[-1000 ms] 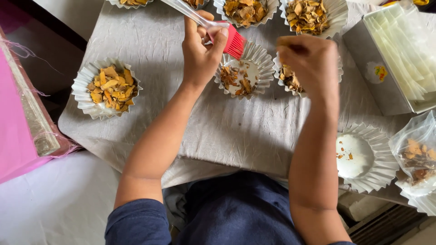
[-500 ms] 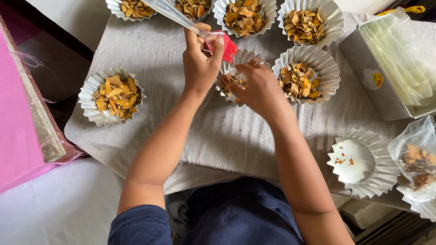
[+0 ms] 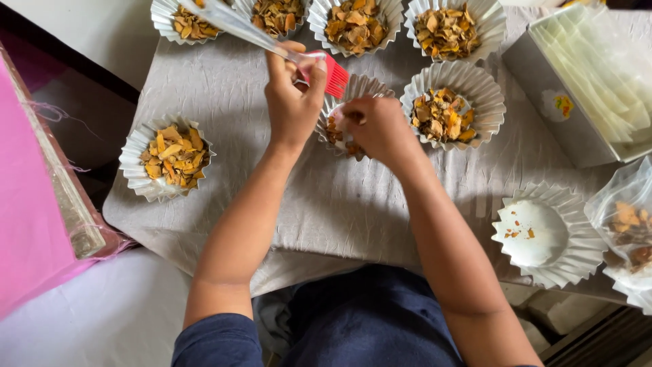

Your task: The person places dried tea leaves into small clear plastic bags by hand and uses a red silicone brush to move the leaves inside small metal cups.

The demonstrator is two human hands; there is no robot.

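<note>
My left hand grips a brush with a clear handle and red bristles, held over the rim of a fluted paper cup. My right hand reaches into that same cup, fingers curled among the yellow-brown dried pieces inside; whether it holds any is hidden. Another filled cup sits just right of it. One more filled cup stands alone at the left.
Several filled cups line the far edge of the grey cloth. A nearly empty white cup and a plastic bag of dried pieces lie at right. An open box of clear sheets is at upper right, a pink panel at left.
My right hand moved left from the right-hand cup into the middle cup beside the brush. My left hand stayed with the brush.
</note>
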